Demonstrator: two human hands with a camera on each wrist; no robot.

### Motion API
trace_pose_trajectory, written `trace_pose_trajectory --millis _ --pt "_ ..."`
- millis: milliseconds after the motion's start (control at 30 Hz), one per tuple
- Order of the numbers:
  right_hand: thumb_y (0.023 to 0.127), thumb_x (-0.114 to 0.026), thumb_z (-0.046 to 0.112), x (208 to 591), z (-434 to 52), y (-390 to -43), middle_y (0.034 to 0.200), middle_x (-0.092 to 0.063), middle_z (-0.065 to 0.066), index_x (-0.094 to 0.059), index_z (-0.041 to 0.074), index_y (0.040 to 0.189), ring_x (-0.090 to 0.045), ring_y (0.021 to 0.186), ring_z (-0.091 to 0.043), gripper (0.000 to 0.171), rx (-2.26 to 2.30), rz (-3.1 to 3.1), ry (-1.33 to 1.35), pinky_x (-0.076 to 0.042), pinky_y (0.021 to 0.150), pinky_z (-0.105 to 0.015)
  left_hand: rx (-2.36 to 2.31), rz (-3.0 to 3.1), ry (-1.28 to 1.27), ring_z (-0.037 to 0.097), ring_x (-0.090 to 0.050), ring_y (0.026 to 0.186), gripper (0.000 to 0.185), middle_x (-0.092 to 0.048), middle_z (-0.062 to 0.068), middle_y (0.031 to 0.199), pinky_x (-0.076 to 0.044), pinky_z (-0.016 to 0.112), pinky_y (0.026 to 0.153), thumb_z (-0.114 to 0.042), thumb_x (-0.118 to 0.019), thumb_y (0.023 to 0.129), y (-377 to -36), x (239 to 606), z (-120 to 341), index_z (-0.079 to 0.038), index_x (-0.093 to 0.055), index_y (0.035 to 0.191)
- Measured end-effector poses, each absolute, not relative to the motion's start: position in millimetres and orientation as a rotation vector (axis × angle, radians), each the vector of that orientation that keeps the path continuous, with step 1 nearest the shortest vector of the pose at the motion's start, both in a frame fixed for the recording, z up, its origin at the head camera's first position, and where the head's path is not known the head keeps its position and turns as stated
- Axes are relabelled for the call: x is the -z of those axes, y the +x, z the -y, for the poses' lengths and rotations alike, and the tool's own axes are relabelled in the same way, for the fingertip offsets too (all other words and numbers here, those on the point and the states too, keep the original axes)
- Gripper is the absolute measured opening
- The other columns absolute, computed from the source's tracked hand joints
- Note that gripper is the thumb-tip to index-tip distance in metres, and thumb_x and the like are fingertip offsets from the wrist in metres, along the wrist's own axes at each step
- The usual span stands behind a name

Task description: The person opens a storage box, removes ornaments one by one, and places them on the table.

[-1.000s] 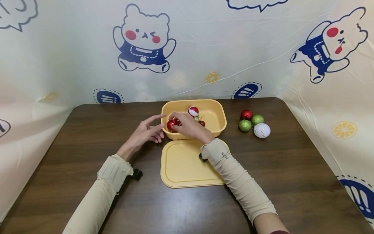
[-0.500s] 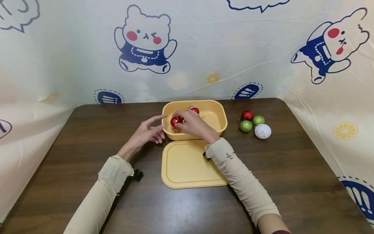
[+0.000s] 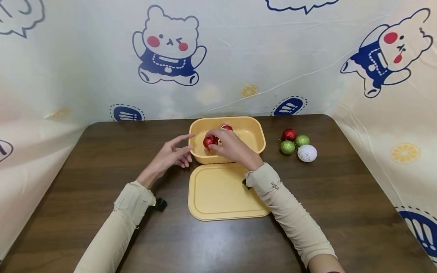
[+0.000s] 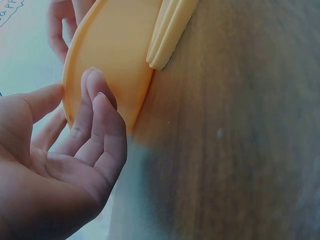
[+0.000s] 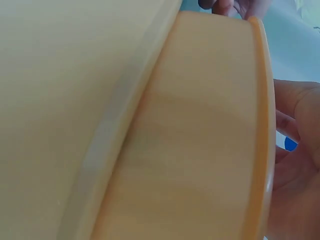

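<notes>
A yellow plastic box [image 3: 252,132] stands near the table's back edge. Inside it, my right hand [image 3: 232,146] pinches a shiny red Christmas bauble [image 3: 209,142] between thumb and fingers. Another red bauble [image 3: 227,127] with a white part lies behind that hand, partly covered. My left hand [image 3: 168,153] is at the box's left end, thumb and index finger touching the rim, the other fingers loosely bent outside. In the left wrist view that hand [image 4: 75,155] is beside the box wall [image 4: 115,45]. The right wrist view shows the outer wall [image 5: 195,110] hiding the held bauble.
A flat yellow lid [image 3: 222,193] lies in front of the box. To the right sit a red bauble [image 3: 289,134], two green glitter baubles [image 3: 287,147] and a white speckled ball [image 3: 307,153]. A printed curtain [image 3: 218,57] hangs behind the dark wooden table [image 3: 119,151].
My right hand has shifted right inside the box, and the red bauble has moved along with it from the left end. My left hand has stayed at the rim.
</notes>
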State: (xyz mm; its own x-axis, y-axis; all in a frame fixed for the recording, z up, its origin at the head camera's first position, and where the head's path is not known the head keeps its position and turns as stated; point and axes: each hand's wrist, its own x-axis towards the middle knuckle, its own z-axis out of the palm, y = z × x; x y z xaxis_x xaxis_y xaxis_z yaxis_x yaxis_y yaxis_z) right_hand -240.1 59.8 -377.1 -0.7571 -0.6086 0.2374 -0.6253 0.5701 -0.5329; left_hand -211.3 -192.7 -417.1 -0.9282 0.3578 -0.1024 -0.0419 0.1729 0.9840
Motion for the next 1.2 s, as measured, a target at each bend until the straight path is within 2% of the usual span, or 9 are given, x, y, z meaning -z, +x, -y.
trace_pose_trajectory --millis 200,567,867,1200 --pt "0.094 -0.071 0.015 374.6 -67.9 -237.3 0.109 -0.068 -0.003 -0.066 0.008 0.120 -0.060 0.097 -0.016 0.028 -0.953 2.721 1.064 -0.051 0.087 -0.031 -1.801 -2.153 0.284 0.024 -0.065 0.064 0.056 -0.067 0.022 0.083 -0.060 0.040 0.062 -0.035 -0.061 0.100 -210.0 414.9 194.4 -0.023 -0.042 0.151" --pt "0.094 -0.071 0.014 376.2 -87.5 -226.5 0.114 -0.067 -0.007 -0.066 0.007 0.122 -0.063 0.098 -0.019 0.030 -1.029 2.744 1.031 -0.054 0.090 -0.039 -1.802 -2.158 0.300 0.023 -0.065 0.064 0.056 -0.066 0.027 0.085 -0.059 0.039 0.061 -0.034 -0.061 0.100 -209.4 415.3 194.7 -0.023 -0.042 0.151" --pt "0.093 -0.072 0.013 375.3 -104.4 -225.3 0.111 -0.069 -0.008 -0.067 0.006 0.121 -0.063 0.096 -0.020 0.029 -0.975 2.687 1.026 -0.054 0.088 -0.041 -1.807 -2.154 0.319 0.024 -0.065 0.064 0.057 -0.065 0.029 0.086 -0.059 0.039 0.061 -0.035 -0.060 0.100 -209.4 416.0 195.0 -0.021 -0.041 0.152" --pt "0.094 -0.070 0.011 378.7 -127.2 -217.6 0.121 -0.067 -0.008 -0.066 0.004 0.123 -0.060 0.108 -0.022 0.031 -1.049 2.682 0.985 -0.051 0.096 -0.045 -1.802 -2.164 0.326 0.024 -0.065 0.065 0.057 -0.067 0.023 0.083 -0.059 0.039 0.061 -0.034 -0.060 0.101 -210.1 416.4 196.9 -0.020 -0.041 0.152"
